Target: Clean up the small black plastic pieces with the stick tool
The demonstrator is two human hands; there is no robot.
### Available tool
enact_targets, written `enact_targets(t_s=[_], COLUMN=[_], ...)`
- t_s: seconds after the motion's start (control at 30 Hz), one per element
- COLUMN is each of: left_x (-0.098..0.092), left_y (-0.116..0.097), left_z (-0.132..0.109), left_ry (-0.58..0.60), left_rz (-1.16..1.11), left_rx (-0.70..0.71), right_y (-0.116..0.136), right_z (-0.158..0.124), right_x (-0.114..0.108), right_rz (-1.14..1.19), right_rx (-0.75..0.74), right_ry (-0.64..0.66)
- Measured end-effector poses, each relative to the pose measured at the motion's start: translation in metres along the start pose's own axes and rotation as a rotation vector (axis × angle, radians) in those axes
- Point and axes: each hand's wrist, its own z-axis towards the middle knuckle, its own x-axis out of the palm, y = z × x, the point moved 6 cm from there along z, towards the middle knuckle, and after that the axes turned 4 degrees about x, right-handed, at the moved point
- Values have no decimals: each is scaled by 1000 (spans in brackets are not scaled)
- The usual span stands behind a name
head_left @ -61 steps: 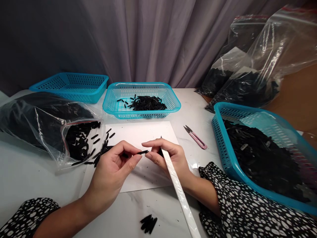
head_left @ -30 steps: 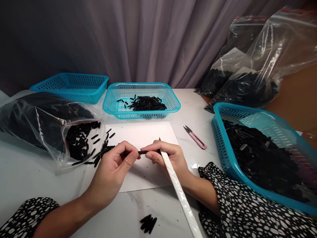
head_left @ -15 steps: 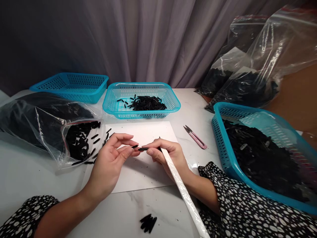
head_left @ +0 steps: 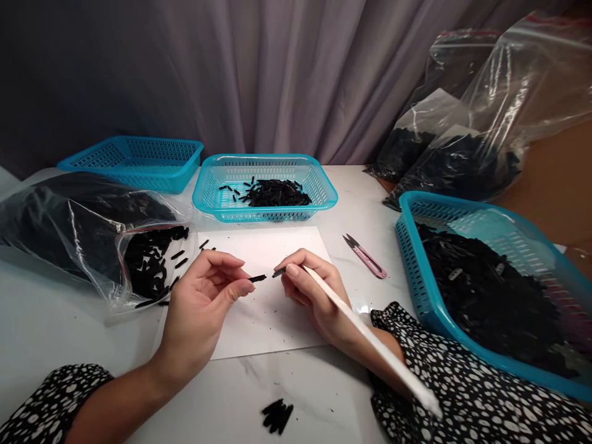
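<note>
Between the thumb and fingertips of my left hand (head_left: pixel 198 296) is a small black strip (head_left: pixel 258 279), its free end pointing right. My right hand (head_left: pixel 314 283) grips a long, thin white stick (head_left: pixel 370 336) whose kind I cannot make out; it slants down over my wrist. A dark, narrow tip (head_left: pixel 279 271) sticks out from the right fingertips, a small gap from the strip. Whether this tip belongs to the stick is hidden by the fingers. Both hands are over a white sheet of paper (head_left: pixel 259 333) dotted with dark crumbs.
A small pile of black strips (head_left: pixel 277 416) lies in front. Pink thread snips (head_left: pixel 365 256) rest at right. Blue baskets stand behind (head_left: pixel 263 216), back left (head_left: pixel 185 179) and right (head_left: pixel 416 271). An open plastic bag (head_left: pixel 92 246) spills black strips at left; more bags (head_left: pixel 462 148) sit back right.
The hands have drawn apart, leaving a gap between the strip and the dark tip. The white stick has swung, its lower end now further right and higher.
</note>
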Motion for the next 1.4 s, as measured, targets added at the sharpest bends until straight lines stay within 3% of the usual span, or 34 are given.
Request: enact_targets(t_s=[0.13,0.4,0.77,1.1,1.4], left_x=[2,1,1,5,10], left_y=[2,8,4,1,7], left_z=[-1,-1,-3,-4,-7], left_ry=[24,49,33,80,117], left_rz=[-43,-65,-45,-52,-135], left_rx=[-19,-31,-8,-5,-106], right_y=[-2,-3,-6,7,1], right_z=[0,-2,-5,-7,-6], right_x=[1,2,8,14,8], right_rz=[79,-27,139,-277,-259], right_rx=[36,11,58,-125,-100], right_ry=[13,33,204,170,83])
